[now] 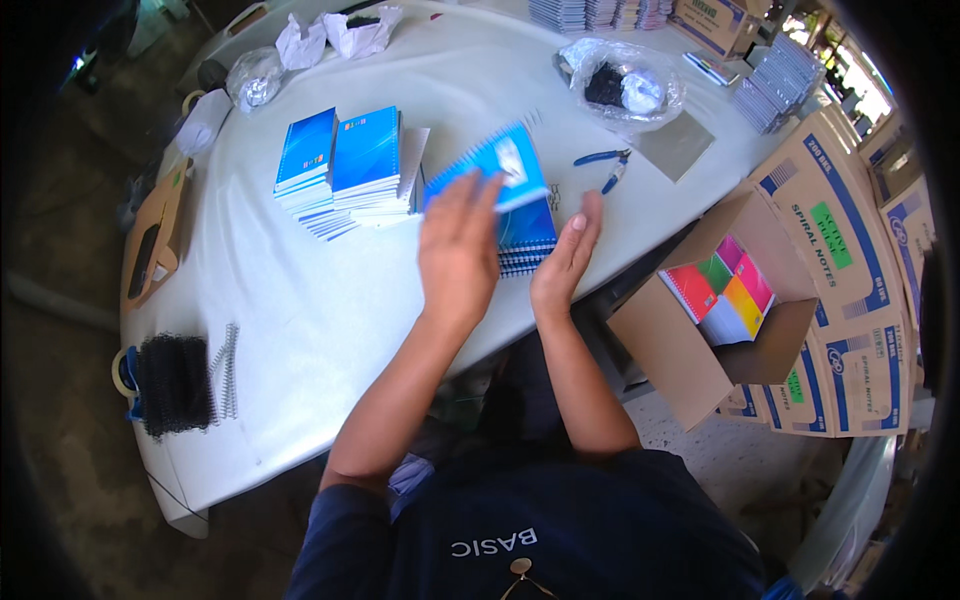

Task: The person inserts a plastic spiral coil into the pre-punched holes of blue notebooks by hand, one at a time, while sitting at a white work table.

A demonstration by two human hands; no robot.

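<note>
A bright blue spiral notebook [522, 165] sits askew over a small stack of blue spiral notebooks [527, 232] near the table's front edge. My left hand [460, 250] has its fingers across the notebook's near left part; the thumb is hidden beneath. Upright at the right side of the stack, my right hand [567, 260] is open, fingers straight, holding nothing. Left of my hands stand two blue-covered stacks, a left pile [307, 150] and a right pile [366, 150]. Pliers with blue handles [605, 165] lie spread on the table beyond my right hand.
Black binding coils [176, 385] lie at the table's left end. A plastic bag [625, 88] with dark contents and a grey sheet [672, 145] are at far right. Below the right edge, an open carton [665, 345] holds colourful notebooks. More notebook stacks [780, 82] stand at back right.
</note>
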